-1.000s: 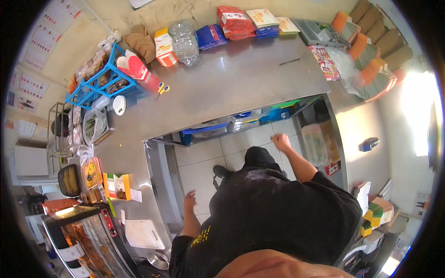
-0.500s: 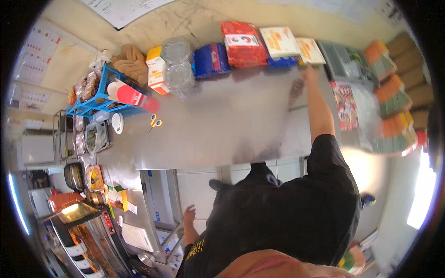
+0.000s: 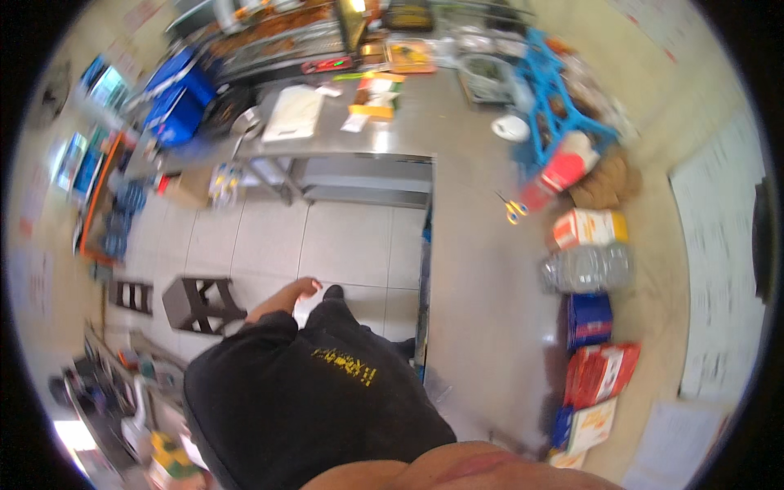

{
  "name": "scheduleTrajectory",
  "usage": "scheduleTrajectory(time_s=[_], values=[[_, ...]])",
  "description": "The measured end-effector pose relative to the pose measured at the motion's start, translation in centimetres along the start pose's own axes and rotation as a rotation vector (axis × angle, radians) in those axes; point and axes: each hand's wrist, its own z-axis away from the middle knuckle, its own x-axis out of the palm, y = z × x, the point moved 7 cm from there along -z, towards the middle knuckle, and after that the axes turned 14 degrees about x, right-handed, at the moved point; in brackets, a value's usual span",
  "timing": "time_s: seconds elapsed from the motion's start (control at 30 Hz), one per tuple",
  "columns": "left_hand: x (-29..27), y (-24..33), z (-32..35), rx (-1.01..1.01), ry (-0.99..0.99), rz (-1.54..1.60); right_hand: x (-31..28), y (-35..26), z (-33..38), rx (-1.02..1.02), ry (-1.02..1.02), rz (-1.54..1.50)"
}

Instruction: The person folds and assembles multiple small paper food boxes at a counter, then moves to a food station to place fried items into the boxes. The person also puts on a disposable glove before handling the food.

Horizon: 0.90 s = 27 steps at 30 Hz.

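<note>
My left hand (image 3: pixel 307 287) hangs low over the tiled floor, beside my black shirt, with its fingers loosely bent and somewhat apart. No object shows in it. My right hand is out of view. To the right is a steel counter (image 3: pixel 478 302). Along its wall side stand clear plastic containers (image 3: pixel 588 268), a blue pack (image 3: pixel 589 320) and red packs (image 3: pixel 603 374). Scissors with yellow handles (image 3: pixel 514 212) lie on the bare metal, near a red-and-white carton sleeve (image 3: pixel 563 170).
A second steel counter ahead bears a white cutting board (image 3: pixel 294 113), an opened yellow box (image 3: pixel 377 95) and a glass-fronted food warmer (image 3: pixel 278 51). A blue basket (image 3: pixel 555 102) and a white scale (image 3: pixel 510 128) are at the corner. A brown stool (image 3: pixel 202 305) stands on the floor at left.
My view and body have turned left, so the packs once ahead are now at the right. My right hand, earlier at a yellow-and-white box, has left the view.
</note>
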Motion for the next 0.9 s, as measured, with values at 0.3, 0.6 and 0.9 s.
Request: scheduleTrajectory(time_s=[0.3,0.6,0.9], values=[[-8.9,-9.8,2.2,0.062,0.294,0.011,7.3,-14.5,25.1,-0.440,-0.452,-0.166],[-10.9,-14.7,5.9,-0.087,0.051,-0.212,8.6,-13.0,29.8,-0.353,-0.594,-0.085],[-6.0,-4.2,7.9,-0.112,0.184,0.078,12.3,-8.0,20.6,-0.249,-0.638,-0.012]])
